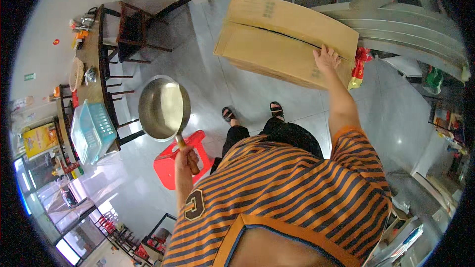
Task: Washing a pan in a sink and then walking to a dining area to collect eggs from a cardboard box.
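Observation:
My left hand (184,158) grips the wooden handle of a round metal wok (150,107), held out above the floor. A pale bright patch shows inside the wok; whether it is glare or contents I cannot tell. Under my left hand stands a red plastic stool (166,170). On top of a large cardboard box (274,50) rests my right hand (327,60), fingers spread, close to the slit between the top flaps. Those flaps lie flat with a narrow dark gap along the middle.
A long wooden table (90,81) at left bears a woven basket (76,75) and a pale blue plastic basket (94,133). Dark wooden chairs (133,31) stand beside it. Red and yellow packaging (358,67) lies against the box's right end, near grey metal rails (400,26).

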The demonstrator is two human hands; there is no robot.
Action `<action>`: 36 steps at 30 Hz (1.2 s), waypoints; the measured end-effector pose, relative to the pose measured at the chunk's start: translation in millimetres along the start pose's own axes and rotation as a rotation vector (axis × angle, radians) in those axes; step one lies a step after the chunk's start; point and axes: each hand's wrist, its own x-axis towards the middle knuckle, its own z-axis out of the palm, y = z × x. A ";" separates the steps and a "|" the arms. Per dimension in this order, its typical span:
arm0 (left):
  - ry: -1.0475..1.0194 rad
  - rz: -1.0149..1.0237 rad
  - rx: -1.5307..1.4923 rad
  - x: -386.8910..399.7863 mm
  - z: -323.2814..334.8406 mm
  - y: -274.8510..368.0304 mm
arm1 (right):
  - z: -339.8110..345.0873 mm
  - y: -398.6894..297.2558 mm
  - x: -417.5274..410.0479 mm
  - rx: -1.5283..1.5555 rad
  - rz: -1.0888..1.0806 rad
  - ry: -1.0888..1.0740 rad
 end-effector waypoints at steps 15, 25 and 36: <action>-0.383 0.380 0.621 -1.0 60.7 79.0 | 4.1 35.0 -125.5 0.356 -0.543 -0.492; -0.485 -0.024 0.682 69.0 40.4 -21.8 | 80.8 -0.8 -130.7 0.703 -0.352 -0.198; -0.395 -0.089 0.607 24.5 45.9 -56.0 | 104.9 -206.6 -1.2 1.248 -0.091 -0.319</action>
